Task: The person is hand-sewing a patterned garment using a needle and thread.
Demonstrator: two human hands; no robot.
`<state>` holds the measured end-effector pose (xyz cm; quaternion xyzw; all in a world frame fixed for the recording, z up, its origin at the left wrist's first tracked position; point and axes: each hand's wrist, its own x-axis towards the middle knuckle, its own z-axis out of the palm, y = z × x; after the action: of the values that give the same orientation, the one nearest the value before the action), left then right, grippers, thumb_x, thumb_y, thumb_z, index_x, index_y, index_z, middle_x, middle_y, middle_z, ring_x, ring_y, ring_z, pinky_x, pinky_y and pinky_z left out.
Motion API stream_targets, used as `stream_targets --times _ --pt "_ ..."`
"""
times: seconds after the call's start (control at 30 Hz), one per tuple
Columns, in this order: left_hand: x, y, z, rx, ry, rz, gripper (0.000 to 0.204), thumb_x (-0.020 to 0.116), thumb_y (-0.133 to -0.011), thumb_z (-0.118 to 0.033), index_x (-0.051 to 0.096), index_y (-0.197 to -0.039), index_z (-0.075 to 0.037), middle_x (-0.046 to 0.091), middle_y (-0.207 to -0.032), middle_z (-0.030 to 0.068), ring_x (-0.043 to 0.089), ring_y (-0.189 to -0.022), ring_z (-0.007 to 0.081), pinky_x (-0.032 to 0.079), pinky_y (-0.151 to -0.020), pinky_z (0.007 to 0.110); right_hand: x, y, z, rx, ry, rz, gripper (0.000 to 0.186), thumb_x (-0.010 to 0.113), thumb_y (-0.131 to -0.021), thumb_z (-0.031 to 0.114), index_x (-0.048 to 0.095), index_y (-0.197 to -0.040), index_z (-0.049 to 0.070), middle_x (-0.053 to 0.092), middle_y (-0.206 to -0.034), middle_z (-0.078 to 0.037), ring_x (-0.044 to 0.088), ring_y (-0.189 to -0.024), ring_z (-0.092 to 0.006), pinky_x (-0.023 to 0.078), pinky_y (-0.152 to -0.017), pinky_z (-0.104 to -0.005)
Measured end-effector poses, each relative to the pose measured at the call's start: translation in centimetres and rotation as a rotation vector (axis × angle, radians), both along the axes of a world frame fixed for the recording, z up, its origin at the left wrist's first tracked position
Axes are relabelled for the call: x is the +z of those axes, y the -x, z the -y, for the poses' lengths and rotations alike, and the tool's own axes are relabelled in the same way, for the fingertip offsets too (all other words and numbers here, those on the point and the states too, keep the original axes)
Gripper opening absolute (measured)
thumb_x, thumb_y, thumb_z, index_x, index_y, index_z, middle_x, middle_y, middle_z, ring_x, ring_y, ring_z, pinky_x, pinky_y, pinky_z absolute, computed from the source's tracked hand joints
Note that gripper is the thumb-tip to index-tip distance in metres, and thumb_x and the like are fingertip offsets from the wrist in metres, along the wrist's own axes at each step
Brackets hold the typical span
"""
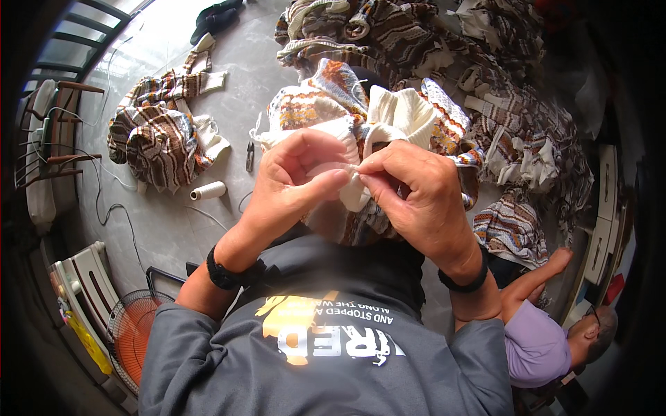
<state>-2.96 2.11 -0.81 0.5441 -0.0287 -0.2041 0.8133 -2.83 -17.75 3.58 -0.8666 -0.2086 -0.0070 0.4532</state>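
Observation:
A patterned knitted sweater (338,82) with white ribbed edging (402,111) lies bunched in front of me. Its knit is banded in orange, yellow, blue and white. My right hand (420,191) pinches a small white bit of the knit between thumb and forefinger. The fingertips of my left hand (302,173) meet it there, thumb and forefinger drawn together while the upper fingers curl above. Whether a loose thread lies between the fingertips is too small to tell. Behind the left hand, small black-handled thread snips (250,157) rest on the floor.
Heaps of brown striped knitwear (520,139) cover the floor ahead and right. Another striped pile (159,139) lies left, near a white thread cone (208,191). An orange fan (135,333) stands lower left, with cables nearby. At right sits a person in a purple shirt (534,343).

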Motion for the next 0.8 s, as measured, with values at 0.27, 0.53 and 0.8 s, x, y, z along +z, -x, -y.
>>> stream_targets --times 0.27,0.53,0.8 --pt "-0.07 -0.09 -0.37 -0.032 -0.015 -0.041 0.025 0.068 -0.09 -0.008 0.059 -0.112 -0.003 0.065 -0.103 0.0008 0.061 -0.092 0.0052 0.053 -0.075 0.021 0.0 0.05 0.08 0.013 -0.017 -0.004 0.01 0.069 -0.077 -0.003 0.065 -0.085 0.001 0.063 -0.077 -0.012 0.062 -0.067 -0.0271 0.047 -0.059 -0.0346" --pt "-0.11 -0.18 -0.43 -0.04 -0.012 -0.068 0.026 0.069 -0.089 -0.01 0.06 -0.113 -0.003 0.065 -0.103 0.0005 0.062 -0.09 0.0054 0.053 -0.072 0.021 0.19 0.17 0.12 0.038 -0.019 -0.019 0.009 0.068 -0.077 -0.002 0.062 -0.083 0.002 0.06 -0.076 -0.016 0.063 -0.072 -0.0356 0.049 -0.063 -0.0412" --pt "-0.41 -0.11 -0.44 -0.046 0.038 -0.073 0.028 0.071 -0.088 -0.008 0.059 -0.113 -0.003 0.065 -0.104 0.0013 0.062 -0.091 0.0061 0.053 -0.073 0.022 0.28 0.23 0.2 0.032 -0.04 -0.049 0.009 0.067 -0.077 -0.002 0.062 -0.083 0.001 0.061 -0.077 -0.016 0.063 -0.072 -0.0356 0.049 -0.062 -0.0402"
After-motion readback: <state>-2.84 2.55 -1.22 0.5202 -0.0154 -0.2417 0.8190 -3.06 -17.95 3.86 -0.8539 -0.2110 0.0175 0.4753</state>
